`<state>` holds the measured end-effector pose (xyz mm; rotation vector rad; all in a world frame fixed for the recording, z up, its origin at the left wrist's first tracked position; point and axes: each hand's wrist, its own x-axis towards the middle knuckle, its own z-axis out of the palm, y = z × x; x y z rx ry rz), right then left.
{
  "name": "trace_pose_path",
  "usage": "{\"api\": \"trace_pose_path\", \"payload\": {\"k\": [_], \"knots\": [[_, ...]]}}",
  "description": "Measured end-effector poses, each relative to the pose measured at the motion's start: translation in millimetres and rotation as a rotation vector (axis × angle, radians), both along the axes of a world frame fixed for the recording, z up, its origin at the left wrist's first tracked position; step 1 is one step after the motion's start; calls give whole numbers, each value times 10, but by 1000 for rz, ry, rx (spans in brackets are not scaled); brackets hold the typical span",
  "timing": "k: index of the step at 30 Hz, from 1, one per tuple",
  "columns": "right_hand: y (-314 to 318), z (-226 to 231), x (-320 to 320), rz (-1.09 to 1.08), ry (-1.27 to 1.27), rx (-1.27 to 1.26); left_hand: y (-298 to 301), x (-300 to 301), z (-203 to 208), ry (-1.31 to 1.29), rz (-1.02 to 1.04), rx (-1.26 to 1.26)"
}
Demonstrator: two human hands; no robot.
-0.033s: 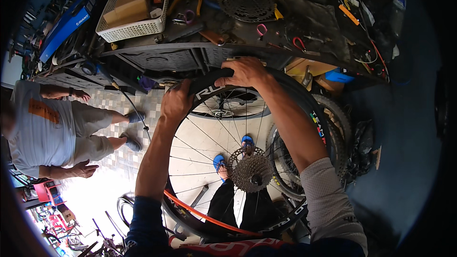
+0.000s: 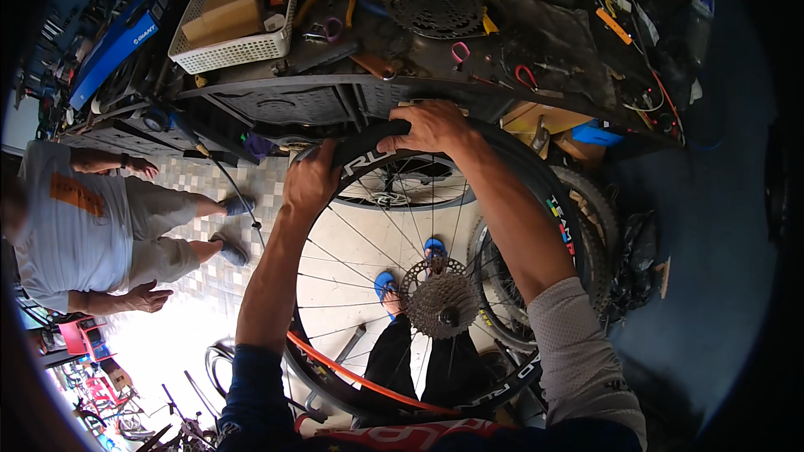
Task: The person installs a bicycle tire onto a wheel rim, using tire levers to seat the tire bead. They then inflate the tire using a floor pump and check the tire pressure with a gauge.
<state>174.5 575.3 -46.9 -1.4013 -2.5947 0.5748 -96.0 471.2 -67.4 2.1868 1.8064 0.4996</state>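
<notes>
A black bicycle wheel (image 2: 362,164) with white lettering on its rim stands before me, close to the bench front. My left hand (image 2: 311,180) is closed around the tyre at the upper left of the wheel. Farther right, near the top, my right hand (image 2: 430,127) also grips the tyre, fingers curled over it. The stretch under each hand is hidden. A large cassette (image 2: 444,305) and a disc rotor sit at the hub. Along the lower left of the rim runs a thin orange band (image 2: 360,380).
The cluttered workbench (image 2: 536,42) holds a white basket (image 2: 226,57) with boxes, pliers (image 2: 350,7) and a chainring-like toothed disc (image 2: 435,7). Other wheels (image 2: 578,218) lean at the right. A person (image 2: 88,226) in a light shirt stands at the left, near a hanging hose (image 2: 230,180).
</notes>
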Motion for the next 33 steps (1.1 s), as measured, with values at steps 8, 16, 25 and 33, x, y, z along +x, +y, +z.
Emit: {"api": "trace_pose_path", "payload": {"k": [8, 16, 25, 33], "knots": [[86, 206, -66, 27, -109, -221, -165, -26, -153, 129, 39, 118], [69, 69, -106, 10, -97, -251, -177, -169, -132, 118, -198, 194], [125, 154, -70, 111, -49, -354, -250, -312, -85, 15, -124, 20], [109, 135, -126, 94, -44, -293, -227, -381, -114, -208, -89, -4]]}}
